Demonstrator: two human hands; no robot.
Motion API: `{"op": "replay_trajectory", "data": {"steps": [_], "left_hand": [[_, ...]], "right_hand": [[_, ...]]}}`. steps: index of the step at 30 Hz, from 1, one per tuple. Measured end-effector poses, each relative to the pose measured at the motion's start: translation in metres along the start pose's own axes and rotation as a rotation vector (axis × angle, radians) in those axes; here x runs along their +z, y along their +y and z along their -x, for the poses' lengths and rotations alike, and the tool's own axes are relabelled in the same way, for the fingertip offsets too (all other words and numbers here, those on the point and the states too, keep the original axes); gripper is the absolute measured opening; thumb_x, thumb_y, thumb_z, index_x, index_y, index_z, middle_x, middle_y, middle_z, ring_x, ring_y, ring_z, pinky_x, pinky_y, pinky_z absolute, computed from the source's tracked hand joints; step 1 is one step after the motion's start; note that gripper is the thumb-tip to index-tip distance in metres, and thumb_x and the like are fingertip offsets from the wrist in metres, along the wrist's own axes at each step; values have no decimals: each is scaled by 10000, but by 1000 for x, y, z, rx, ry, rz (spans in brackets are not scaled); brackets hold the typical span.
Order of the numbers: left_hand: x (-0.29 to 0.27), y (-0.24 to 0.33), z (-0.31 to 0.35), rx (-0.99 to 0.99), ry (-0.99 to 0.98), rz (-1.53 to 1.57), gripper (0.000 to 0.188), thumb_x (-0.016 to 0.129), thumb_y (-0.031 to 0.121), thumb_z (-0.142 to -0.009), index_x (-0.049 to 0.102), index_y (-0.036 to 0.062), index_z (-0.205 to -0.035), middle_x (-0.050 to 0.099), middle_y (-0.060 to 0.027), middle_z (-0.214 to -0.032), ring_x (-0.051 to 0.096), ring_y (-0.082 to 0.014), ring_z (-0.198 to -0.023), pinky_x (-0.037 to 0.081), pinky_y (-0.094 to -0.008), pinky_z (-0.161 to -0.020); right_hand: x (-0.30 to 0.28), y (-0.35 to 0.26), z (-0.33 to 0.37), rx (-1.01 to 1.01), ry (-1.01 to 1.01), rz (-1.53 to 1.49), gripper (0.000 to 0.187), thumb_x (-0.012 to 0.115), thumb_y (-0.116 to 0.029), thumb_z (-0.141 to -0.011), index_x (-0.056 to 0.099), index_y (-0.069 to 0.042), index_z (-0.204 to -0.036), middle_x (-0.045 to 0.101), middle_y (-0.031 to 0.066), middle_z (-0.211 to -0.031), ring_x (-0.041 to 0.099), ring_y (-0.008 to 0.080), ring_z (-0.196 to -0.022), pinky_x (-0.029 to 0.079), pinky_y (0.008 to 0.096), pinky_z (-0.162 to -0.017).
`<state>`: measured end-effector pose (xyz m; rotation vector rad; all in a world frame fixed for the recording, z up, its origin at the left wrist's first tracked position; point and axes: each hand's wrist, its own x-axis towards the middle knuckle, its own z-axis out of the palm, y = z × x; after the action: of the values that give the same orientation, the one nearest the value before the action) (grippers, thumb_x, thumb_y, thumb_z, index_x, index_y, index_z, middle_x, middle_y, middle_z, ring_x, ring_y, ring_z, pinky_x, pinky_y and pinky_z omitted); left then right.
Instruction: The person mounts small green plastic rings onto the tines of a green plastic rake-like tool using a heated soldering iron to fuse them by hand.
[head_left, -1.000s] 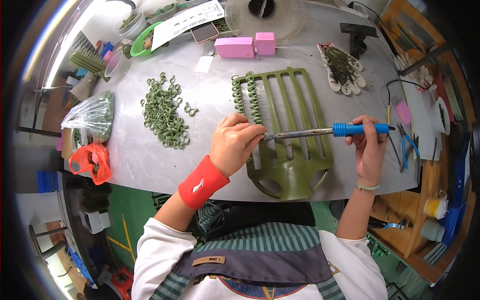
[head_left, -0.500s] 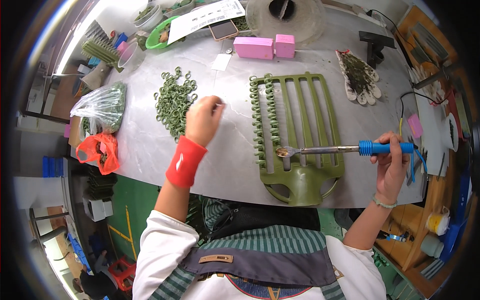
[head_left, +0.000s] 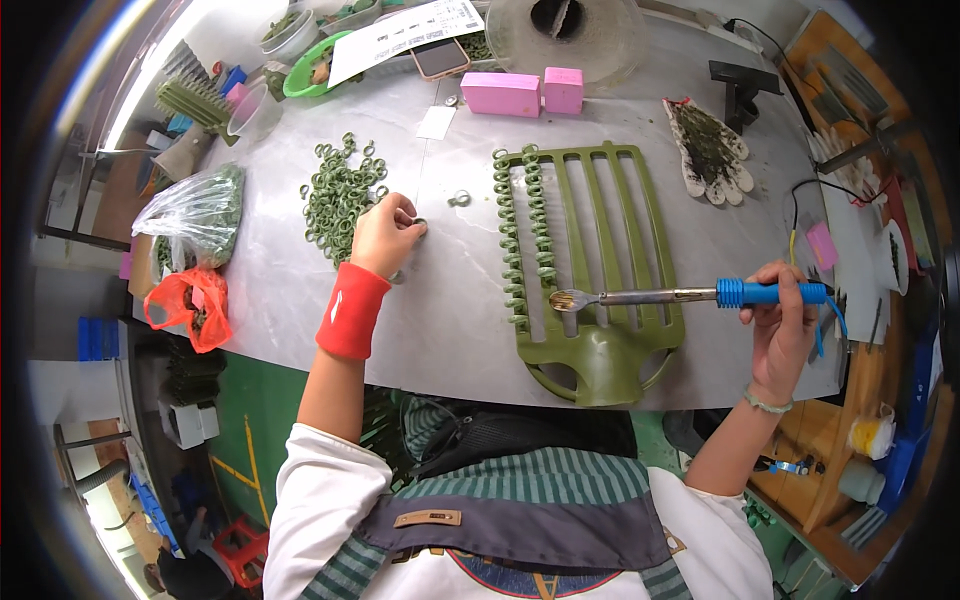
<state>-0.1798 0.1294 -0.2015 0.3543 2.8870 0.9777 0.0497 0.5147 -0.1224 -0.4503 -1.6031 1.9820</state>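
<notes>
My left hand, with a red wristband, is over the table at the right edge of a pile of small green rings. Thumb and fingers pinch a green ring. Two more loose rings lie just beyond the fingertips. My right hand grips the blue handle of a soldering iron with a spoon-shaped tip. Its shaft lies level across an olive-green slotted frame, the tip above the frame's lower left part. Green rings line the two left bars of that frame.
Pink blocks and a phone are at the back. A stained glove and a black stand lie back right. Bags sit at the left edge. The iron's cord hangs at the right.
My left hand has moved slightly left and down, closer to the ring pile. Loose rings now show beyond it. The right hand and the iron stay nearly still.
</notes>
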Motion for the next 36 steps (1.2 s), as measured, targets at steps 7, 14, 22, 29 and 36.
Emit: {"op": "replay_trajectory", "data": {"steps": [7,14,22,29,36], "left_hand": [[0,-5,8,33,-33,-59,222,747,76,-762,636,1,-938,654,-58,-792,650,-147,-733,523,-291,-661],[-3,-5,9,5,-56,-106,197,739,81,-765,640,2,-916,673,-74,-816,664,-174,-749,534,-302,-692],[0,74,51,270,-91,417,167,688,-40,-816,669,7,-975,688,-90,-894,678,-131,-817,555,-251,-714],[30,119,80,545,-77,258,156,727,-8,-782,698,34,-929,694,-76,-873,667,-183,-783,548,-279,-680],[49,121,77,742,53,0,150,764,85,-722,720,102,-864,692,-16,-762,602,-208,-847,486,-340,-731]], "right_hand": [[-3,1,2,-5,8,-16,214,622,-211,-936,630,-10,-865,632,62,-809,594,125,-570,479,217,-487],[-1,1,3,-5,16,-30,213,628,-215,-933,632,-12,-867,637,58,-808,593,124,-555,479,217,-485],[-3,4,4,6,26,-14,221,637,-224,-928,636,-6,-885,639,62,-810,597,131,-556,474,222,-491],[-2,9,3,38,47,-1,241,642,-240,-924,636,-4,-882,641,66,-791,601,140,-550,479,229,-510],[5,21,1,90,38,-38,245,647,-246,-922,644,-4,-886,646,77,-781,610,142,-555,489,235,-520]]}}
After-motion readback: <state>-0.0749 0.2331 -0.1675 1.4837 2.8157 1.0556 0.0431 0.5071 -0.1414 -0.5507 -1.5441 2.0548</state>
